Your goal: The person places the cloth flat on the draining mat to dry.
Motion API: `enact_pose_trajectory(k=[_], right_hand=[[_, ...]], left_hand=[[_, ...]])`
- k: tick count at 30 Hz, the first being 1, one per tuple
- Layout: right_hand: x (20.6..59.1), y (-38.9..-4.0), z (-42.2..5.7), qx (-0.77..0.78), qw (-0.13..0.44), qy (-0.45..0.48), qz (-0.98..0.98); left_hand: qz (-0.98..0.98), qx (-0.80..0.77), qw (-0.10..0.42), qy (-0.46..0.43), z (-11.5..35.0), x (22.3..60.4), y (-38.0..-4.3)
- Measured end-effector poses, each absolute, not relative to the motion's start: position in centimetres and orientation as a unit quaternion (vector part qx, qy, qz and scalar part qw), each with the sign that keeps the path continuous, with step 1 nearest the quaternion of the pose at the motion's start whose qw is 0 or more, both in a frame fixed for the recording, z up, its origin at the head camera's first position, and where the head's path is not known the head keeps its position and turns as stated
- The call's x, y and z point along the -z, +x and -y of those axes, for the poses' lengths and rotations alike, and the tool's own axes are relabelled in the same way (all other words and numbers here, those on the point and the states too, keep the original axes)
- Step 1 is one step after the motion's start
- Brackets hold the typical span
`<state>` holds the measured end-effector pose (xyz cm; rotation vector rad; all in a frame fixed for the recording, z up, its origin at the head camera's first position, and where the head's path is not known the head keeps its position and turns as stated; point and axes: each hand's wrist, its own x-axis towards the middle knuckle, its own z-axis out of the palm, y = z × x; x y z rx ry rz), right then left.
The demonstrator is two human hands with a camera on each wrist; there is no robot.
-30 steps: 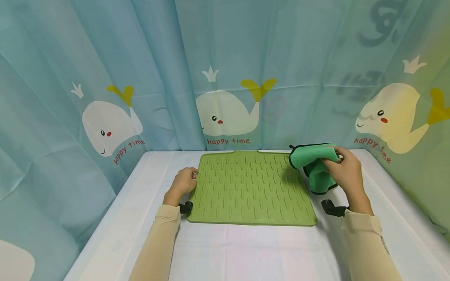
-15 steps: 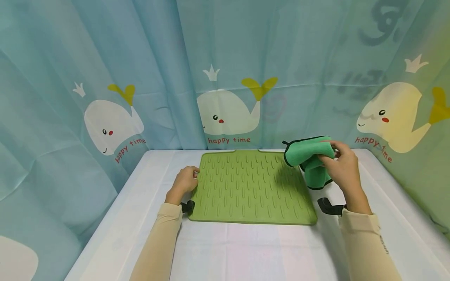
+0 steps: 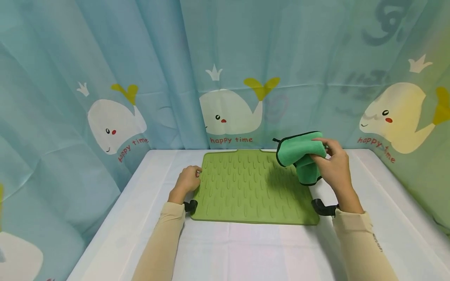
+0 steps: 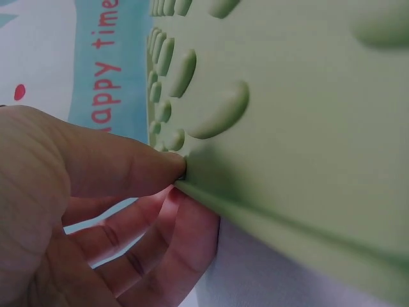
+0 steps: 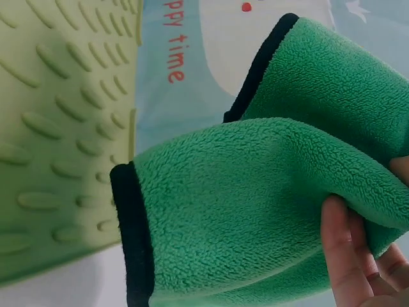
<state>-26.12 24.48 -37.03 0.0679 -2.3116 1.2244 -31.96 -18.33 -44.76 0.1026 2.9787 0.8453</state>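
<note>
Green cloth (image 3: pixel 295 151) hangs in the air above the far right part of the green mat (image 3: pixel 242 191), and one loose flap of it droops near the mat's right edge; whether this flap touches the mat, I cannot tell. The right hand (image 3: pixel 334 163) pinches a fold at the right end of the cloth, between the thumb and the fingers.

The cloth looks thick, fluffy and very soft, so I judge it to be light and not fragile. It bends under its own weight, therefore one pinch at the end cannot control the other end. The fluffy surface should not be slippery for dry fingers. A good place to take hold would be the black border (image 5: pixel 132 236), because it seems firmer than the middle; two neighbouring corners would open it more evenly. The small loop (image 3: pixel 276 140) is also possible to catch, but it is thin.

The left hand (image 3: pixel 188 179) pinches the left edge of the mat, with the thumb on top and the fingers curled at the side and below. The mat lies on the white table (image 3: pixel 256 249). It appears rubbery, flexible and heavier than the cloth, and its raised ridges (image 4: pixel 222 112) probably catch the soft fibres a little.
</note>
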Motion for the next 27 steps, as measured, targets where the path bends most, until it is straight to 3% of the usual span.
enact_pose_trajectory(k=[11, 27], right_hand=[[38.2, -26.8, -21.8, -0.447, 0.248, 0.078, 0.856], [40.4, -26.7, -16.4, -0.469, 0.151, 0.137, 0.859]], left_hand=[[-0.961, -0.275, 0.025, 0.023, 18.4, 45.0, -32.0], [-0.962, -0.269, 0.031, 0.023, 18.2, 45.0, -32.4]])
